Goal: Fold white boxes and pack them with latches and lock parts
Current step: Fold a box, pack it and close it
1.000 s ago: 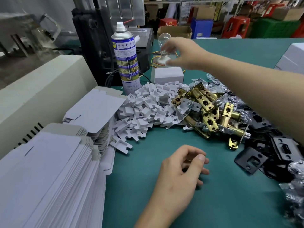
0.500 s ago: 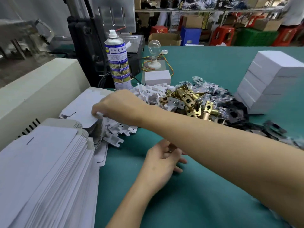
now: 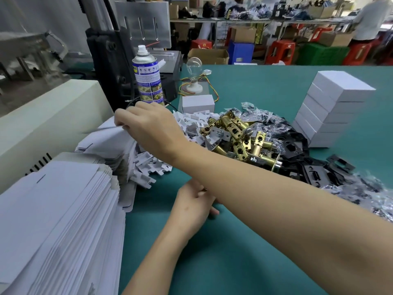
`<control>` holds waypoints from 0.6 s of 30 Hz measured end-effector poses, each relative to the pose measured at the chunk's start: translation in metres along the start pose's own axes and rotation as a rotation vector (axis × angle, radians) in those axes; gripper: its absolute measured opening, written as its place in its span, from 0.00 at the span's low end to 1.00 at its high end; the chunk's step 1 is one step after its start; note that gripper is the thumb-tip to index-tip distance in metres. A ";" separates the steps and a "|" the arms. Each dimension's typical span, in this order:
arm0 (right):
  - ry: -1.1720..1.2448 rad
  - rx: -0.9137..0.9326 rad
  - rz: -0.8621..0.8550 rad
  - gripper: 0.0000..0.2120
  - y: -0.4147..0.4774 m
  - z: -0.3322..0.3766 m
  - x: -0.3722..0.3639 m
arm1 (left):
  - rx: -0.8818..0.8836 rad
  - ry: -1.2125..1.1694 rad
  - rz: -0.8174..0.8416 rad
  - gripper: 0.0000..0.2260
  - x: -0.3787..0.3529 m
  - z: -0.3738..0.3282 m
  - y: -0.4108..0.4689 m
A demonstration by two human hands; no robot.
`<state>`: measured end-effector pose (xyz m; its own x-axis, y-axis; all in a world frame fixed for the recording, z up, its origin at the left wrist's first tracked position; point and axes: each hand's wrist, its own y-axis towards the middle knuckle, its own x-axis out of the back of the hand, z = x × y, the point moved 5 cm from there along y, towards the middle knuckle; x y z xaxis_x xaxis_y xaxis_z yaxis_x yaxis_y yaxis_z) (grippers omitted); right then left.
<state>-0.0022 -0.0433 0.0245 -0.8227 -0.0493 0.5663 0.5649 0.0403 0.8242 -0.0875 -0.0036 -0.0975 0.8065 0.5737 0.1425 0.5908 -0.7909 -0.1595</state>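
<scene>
Right hand [image 3: 148, 128]: stretched across to the left over the rear stack; fingers curled, the edge of the top blank [image 3: 106, 137] pinched between them and raised a little.
Left hand [image 3: 192, 206]: laid on the worktop [image 3: 234, 252] below the right forearm; fingers bent and partly hidden by that forearm, so it cannot be told whether anything is held.
Rear stack of flat blanks [image 3: 106, 160]: set at the left, against the beige machine housing [image 3: 53, 116], with the top blank on it.
Near stack of flat blanks [image 3: 53, 220]: fanned out at the lower left, in front of the rear stack.
White card inserts [image 3: 148, 169]: heaped loosely between the blanks and the latches.
Brass latches [image 3: 238, 137]: piled at the centre, touching the inserts.
Black plates [image 3: 314, 175]: spread to the right of the latches, apparently mixed with clear plastic bags [image 3: 261, 116].
Folded white boxes [image 3: 331, 111]: stacked upright at the right, just beside the black plates.
Single white box [image 3: 197, 103]: placed behind the inserts.
Spray can [image 3: 147, 77]: stood upright behind the right hand.
</scene>
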 end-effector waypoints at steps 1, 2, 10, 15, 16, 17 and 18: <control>0.005 -0.035 -0.063 0.08 0.002 0.001 0.009 | 0.004 0.008 -0.026 0.12 0.001 0.000 0.001; 0.045 -0.092 -0.130 0.07 0.004 0.002 0.020 | 0.003 0.016 -0.058 0.07 0.002 0.000 0.003; 0.851 -0.870 -0.488 0.08 -0.062 -0.041 0.124 | -0.014 -0.197 -0.363 0.08 0.026 0.007 0.006; 0.997 -1.303 -0.291 0.11 -0.156 -0.055 0.130 | -0.019 -0.409 -0.157 0.19 0.015 -0.003 0.006; 0.987 -1.352 -0.253 0.11 -0.171 -0.054 0.129 | -0.021 -0.405 -0.108 0.22 0.013 -0.004 0.004; 0.975 -1.388 -0.231 0.11 -0.184 -0.054 0.128 | -0.025 -0.369 -0.055 0.24 0.009 -0.006 0.003; 0.962 -1.410 -0.223 0.12 -0.194 -0.054 0.127 | -0.026 -0.321 -0.008 0.26 0.005 -0.007 0.002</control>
<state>-0.2123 -0.1115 -0.0631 -0.8538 -0.4866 -0.1853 0.5025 -0.8632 -0.0484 -0.0826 -0.0035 -0.0900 0.7697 0.6146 -0.1728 0.5998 -0.7888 -0.1342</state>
